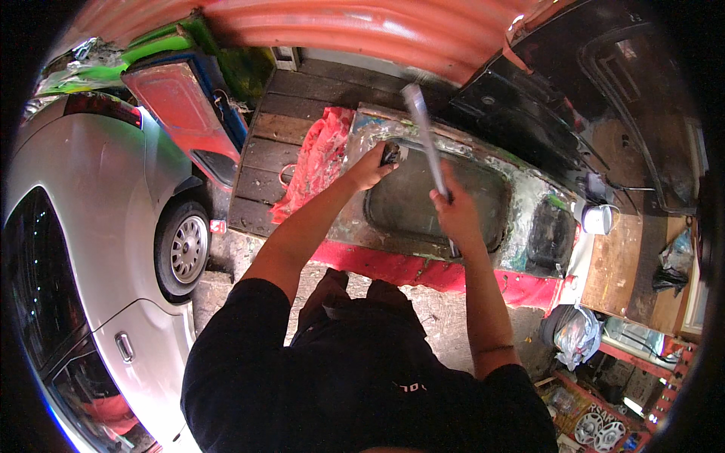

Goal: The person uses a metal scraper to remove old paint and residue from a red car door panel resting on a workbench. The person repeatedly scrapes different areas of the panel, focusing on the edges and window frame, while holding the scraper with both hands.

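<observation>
My right hand [458,215] is wrapped round the grip of a hammer [427,136] with a shiny metal shaft. The hammer is raised, and its far end is smeared by motion. My left hand [367,169] is closed on a small dark block [390,153] at the upper left corner of a recess in a worn vehicle body panel [521,226]. Patchy grey, white and green paint covers this panel, which lies on a bench. Whether the block touches the metal I cannot tell.
Red cloth [321,162] lies at the panel's left on the plank bench [264,155]. A silver car [113,226] stands on the left, beside a red door panel [170,98]. Black panels [521,106] lean at the back right. A white cup [596,220] sits right of the panel.
</observation>
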The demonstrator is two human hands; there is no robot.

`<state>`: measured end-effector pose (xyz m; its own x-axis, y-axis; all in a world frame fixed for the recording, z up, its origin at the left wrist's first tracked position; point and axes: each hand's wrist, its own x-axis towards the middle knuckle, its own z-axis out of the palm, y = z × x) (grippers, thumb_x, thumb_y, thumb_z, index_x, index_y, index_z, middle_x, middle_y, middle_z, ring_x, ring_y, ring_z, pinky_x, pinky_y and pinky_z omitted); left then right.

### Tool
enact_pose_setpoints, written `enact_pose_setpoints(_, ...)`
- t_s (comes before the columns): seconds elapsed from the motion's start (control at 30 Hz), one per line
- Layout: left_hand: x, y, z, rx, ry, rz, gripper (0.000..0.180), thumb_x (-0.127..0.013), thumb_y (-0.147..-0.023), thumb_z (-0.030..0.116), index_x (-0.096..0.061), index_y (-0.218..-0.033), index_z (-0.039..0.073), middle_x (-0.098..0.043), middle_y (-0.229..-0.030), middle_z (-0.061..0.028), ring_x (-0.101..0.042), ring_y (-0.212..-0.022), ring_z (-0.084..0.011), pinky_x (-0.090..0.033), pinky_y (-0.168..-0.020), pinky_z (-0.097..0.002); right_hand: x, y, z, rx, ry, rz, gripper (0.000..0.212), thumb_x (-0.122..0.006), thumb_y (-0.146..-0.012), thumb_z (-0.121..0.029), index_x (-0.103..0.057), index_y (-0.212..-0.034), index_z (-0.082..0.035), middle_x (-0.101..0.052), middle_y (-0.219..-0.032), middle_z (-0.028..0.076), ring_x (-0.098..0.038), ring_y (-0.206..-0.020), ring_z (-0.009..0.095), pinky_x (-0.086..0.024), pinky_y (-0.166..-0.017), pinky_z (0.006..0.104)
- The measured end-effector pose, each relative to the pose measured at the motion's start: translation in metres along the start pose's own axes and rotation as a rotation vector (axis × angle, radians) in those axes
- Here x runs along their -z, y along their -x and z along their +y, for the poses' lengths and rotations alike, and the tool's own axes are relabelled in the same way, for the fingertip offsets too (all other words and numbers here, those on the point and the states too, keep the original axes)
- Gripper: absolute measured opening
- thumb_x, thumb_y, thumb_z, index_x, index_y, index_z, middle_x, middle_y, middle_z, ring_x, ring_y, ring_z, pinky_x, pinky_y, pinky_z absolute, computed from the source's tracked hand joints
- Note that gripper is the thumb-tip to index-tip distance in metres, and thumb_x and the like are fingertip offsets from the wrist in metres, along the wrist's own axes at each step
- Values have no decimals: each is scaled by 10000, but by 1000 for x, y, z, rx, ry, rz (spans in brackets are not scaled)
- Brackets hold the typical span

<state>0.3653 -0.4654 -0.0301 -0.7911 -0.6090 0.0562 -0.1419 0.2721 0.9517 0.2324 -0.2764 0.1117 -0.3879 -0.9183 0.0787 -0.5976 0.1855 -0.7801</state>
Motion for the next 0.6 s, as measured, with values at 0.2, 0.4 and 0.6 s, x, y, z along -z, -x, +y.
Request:
enact_pose_setpoints(0.2, -4, 1, -10, -58, -56, 4, 527, -697, -890, 281, -430, -1221, -30, -595, -1040, -230, -578, -974, -351, -445, -879, -419, 0, 11, -8, -337, -49, -245, 601, -599, -941, -146, -380, -1500, -166, -652, -904, 64, -572, -646, 135, -486, -616, 286)
enact_pose_setpoints(0.4, 4, 8, 2, -3, -35, -56, 549, -706, -887, 296, -433, -1243, -20, -607, -1062, -231, -596, -1024, -339, -449, -904, -420, 5, 10, 0, -169, 48, -149, 606, -615, -935, -192, -385, -1494, -228, -666, -1142, 202, -657, -960, 267, -488, -882, 362)
enact_pose_setpoints(0.6, 3, 18, -6, 24, -60, -58, 497, -703, -881, 245, -456, -1234, -2, -613, -1022, -195, -594, -985, -290, -454, -889, -385, 9, 30, 17, -265, -134, -203, 600, -588, -947, -119, -375, -1504, -187, -568, -782, 12, -512, -576, 102, -464, -540, 274)
